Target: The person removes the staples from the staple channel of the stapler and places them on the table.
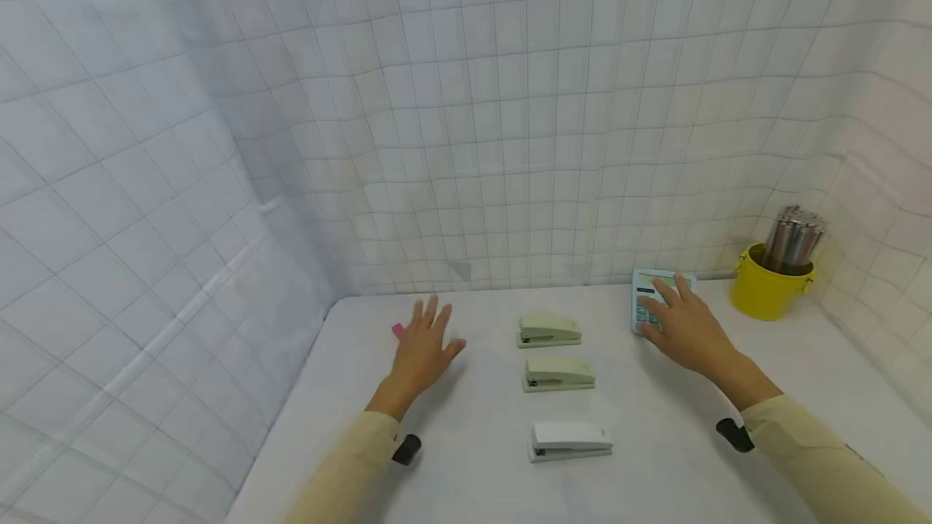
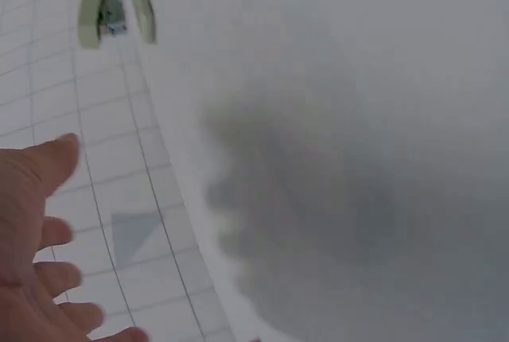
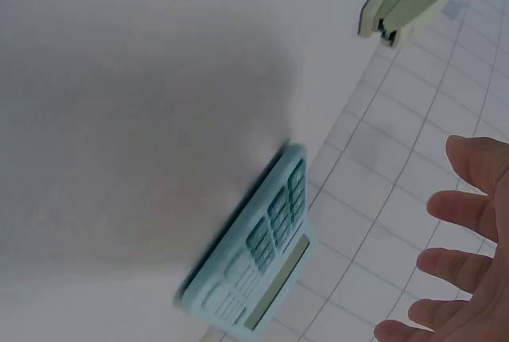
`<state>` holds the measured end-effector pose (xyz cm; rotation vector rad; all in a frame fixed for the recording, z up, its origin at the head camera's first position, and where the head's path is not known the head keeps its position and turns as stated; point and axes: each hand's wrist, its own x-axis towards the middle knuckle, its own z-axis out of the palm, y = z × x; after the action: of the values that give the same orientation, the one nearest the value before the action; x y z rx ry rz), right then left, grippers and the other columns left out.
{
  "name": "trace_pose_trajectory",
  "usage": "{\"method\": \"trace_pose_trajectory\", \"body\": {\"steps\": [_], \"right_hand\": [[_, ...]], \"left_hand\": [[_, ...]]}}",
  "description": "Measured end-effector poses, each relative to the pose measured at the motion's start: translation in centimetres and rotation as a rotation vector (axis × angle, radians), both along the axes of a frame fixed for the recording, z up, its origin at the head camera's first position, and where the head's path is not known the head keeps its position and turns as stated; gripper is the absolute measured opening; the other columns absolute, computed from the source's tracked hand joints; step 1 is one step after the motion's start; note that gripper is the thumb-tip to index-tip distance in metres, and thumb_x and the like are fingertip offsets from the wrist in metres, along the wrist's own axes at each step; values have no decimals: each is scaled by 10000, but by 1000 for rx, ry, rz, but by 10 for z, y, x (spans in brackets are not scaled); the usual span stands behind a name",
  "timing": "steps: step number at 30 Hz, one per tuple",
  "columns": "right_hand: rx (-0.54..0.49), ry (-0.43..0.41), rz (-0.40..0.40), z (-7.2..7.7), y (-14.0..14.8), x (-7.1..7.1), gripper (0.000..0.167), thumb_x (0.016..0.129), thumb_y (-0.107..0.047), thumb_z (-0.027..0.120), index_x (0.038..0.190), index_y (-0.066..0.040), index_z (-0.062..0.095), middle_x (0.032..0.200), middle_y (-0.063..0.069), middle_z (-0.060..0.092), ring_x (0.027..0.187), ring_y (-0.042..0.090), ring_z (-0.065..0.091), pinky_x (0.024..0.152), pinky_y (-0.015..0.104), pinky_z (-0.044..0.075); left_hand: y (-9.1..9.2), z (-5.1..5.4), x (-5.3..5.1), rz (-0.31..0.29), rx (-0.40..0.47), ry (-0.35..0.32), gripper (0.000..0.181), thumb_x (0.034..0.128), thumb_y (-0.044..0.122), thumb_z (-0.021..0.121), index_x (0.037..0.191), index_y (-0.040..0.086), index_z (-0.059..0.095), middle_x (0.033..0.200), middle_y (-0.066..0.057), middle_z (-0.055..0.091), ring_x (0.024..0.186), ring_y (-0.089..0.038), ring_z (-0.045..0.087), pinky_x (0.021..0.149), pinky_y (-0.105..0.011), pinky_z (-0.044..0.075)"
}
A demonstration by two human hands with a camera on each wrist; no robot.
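Taking the middle green stapler in the head view as the clock's centre, your left hand is at 9 o'clock and your right hand at 2 o'clock. Your 2 hands are spread, fingers apart, with nothing pinched in either.

Your right hand is raised over the light blue calculator, covering part of it; the right wrist view shows your fingertips clear of it. The calculator lies near the worktop's far edge, keys up, toward 10 o'clock from that hand's middle.

Just beside your left hand, at its 10 o'clock, is a small pink piece (partly hidden, so you cannot tell its shape or whether you touch it).

Around the centre, another green stapler sits at 12 o'clock and a white stapler at 6 o'clock, the 3 standing apart. At your right hand's 2 o'clock stands a yellow bucket holding a bundle of slim sticks, tilted slightly.
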<state>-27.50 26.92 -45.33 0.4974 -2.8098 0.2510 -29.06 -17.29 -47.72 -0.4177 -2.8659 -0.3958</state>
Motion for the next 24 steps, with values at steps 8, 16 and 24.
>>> {"method": "trace_pose_trajectory", "body": {"steps": [8, 16, 24], "right_hand": [[-179, -113, 156, -13, -51, -16, 386, 967, -266, 701, 1254, -8, 689, 1432, 286, 536, 1409, 542, 354, 1090, 676, 323], [-180, -262, 241, -19, -96, -42, 529, 954, -303, 721, 1392, -32, 601, 1458, 244, 525, 1380, 460, 440, 1080, 615, 382], [-117, -330, 274, -19, -138, -57, 664, 912, -324, 770, 1477, -76, 523, 1479, 226, 512, 1365, 430, 476, 1053, 621, 410]], "left_hand": [[53, -14, -10, -94, 412, -307, 521, 900, 241, 767, 1367, 55, 628, 1318, -192, 645, 1206, -372, 614, 996, -519, 485], [75, -29, -20, -42, 418, -337, 542, 856, 215, 812, 1335, 32, 637, 1125, -151, 691, 1018, -298, 640, 888, -458, 511], [100, -33, -28, -40, 413, -330, 444, 844, 190, 809, 1235, 13, 692, 929, -52, 667, 809, -169, 558, 730, -355, 474]]}}
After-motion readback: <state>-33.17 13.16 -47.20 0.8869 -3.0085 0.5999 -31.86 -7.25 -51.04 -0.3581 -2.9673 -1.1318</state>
